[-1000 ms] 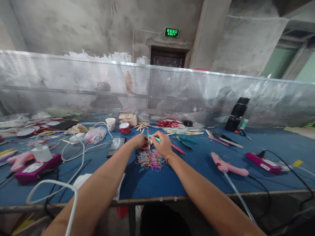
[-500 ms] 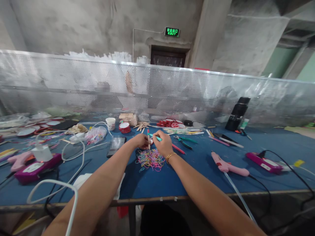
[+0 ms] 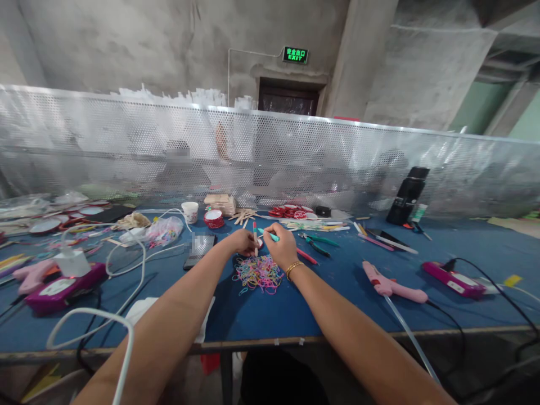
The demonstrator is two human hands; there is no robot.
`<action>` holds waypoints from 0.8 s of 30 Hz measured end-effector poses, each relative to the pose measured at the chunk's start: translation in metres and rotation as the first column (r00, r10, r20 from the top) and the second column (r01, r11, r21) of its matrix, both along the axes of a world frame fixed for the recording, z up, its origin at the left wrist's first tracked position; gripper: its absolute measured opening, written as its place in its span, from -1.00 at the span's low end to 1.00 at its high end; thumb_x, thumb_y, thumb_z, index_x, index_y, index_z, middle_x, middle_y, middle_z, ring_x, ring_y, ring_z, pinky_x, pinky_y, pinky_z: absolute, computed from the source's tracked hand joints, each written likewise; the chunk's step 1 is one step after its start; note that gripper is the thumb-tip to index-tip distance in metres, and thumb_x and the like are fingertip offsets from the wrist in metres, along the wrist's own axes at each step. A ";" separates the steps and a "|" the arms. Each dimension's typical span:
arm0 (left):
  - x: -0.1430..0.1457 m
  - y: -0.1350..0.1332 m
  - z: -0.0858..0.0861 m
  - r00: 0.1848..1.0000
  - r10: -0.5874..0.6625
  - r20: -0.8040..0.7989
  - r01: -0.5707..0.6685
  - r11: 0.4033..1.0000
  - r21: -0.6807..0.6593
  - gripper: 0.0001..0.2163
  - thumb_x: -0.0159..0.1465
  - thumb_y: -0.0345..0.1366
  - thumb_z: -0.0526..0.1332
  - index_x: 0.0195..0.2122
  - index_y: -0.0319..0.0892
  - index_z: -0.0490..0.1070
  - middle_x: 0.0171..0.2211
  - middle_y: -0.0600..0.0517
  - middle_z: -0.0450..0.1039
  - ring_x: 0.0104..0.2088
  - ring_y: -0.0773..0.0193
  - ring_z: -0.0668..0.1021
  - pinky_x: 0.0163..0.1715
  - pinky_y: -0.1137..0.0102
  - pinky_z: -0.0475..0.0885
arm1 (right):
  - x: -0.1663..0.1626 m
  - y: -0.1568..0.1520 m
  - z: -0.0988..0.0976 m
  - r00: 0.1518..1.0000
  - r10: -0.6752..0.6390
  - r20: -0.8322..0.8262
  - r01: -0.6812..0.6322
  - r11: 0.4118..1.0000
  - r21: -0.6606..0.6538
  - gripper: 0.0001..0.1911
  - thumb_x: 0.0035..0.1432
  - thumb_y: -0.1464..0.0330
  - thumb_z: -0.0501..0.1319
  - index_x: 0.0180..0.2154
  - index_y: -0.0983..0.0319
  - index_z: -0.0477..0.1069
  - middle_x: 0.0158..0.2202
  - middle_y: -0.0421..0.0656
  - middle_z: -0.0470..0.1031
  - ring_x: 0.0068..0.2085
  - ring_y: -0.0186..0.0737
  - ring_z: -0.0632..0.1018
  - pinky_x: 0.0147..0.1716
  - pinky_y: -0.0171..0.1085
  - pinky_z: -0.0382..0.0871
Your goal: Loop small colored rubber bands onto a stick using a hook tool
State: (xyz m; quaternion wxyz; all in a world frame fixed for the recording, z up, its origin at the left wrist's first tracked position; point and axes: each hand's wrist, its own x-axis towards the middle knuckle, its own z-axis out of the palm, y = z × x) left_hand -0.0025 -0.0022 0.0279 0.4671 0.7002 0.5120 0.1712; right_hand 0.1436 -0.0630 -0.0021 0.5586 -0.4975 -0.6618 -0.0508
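Note:
My left hand (image 3: 243,243) is closed on a flat wooden craft stick (image 3: 255,246), held upright with a red top end and a green band below it. My right hand (image 3: 282,245) grips a turquoise marker pen (image 3: 272,237) like a pen, its tip pointing left close beside the stick's coloured end. Whether tip and stick touch is too small to tell. Just below both hands lies a heap of small multicoloured plastic pins (image 3: 259,275) on the blue table. A small round white and red piece (image 3: 260,243) shows partly between the hands.
A phone (image 3: 199,251) lies left of the hands. To the right are a red marker (image 3: 306,256), pliers (image 3: 314,245) and a pink glue gun (image 3: 390,286). Behind stand a paper cup (image 3: 189,212), red-rimmed discs (image 3: 214,219) and loose craft sticks (image 3: 243,216). White cable (image 3: 142,264) loops at left.
The marker's tip has shifted slightly right, away from the stick's coloured end, along with my right hand. My left hand and the stick have barely moved.

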 end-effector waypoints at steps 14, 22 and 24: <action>-0.001 0.003 -0.001 1.000 -0.003 -0.006 0.003 1.000 0.007 -0.83 0.07 -0.28 0.41 -0.43 -0.23 0.46 -0.63 0.08 0.46 -0.56 0.37 0.51 -0.45 0.49 0.47 | 0.000 -0.002 0.002 1.000 0.019 -0.002 -0.019 1.000 -0.003 -0.87 0.19 0.32 0.13 -0.38 0.16 0.41 -0.45 -0.23 0.52 -0.37 -0.25 0.51 -0.29 -0.32 0.28; -0.001 0.003 -0.003 1.000 -0.010 -0.002 0.010 1.000 0.007 -0.83 0.07 -0.27 0.41 -0.42 -0.23 0.47 -0.63 0.09 0.46 -0.57 0.39 0.50 -0.48 0.53 0.44 | -0.001 -0.002 0.002 1.000 0.013 0.002 -0.013 1.000 -0.018 -0.87 0.18 0.32 0.14 -0.38 0.16 0.41 -0.45 -0.24 0.52 -0.37 -0.25 0.50 -0.30 -0.32 0.27; -0.002 0.004 -0.004 1.000 -0.011 0.005 0.011 1.000 0.010 -0.82 0.06 -0.26 0.42 -0.42 -0.22 0.48 -0.63 0.10 0.46 -0.56 0.39 0.51 -0.48 0.52 0.44 | -0.001 -0.002 0.002 1.000 0.011 -0.008 -0.011 1.000 -0.013 -0.87 0.19 0.31 0.14 -0.38 0.16 0.41 -0.46 -0.24 0.51 -0.39 -0.25 0.50 -0.30 -0.32 0.27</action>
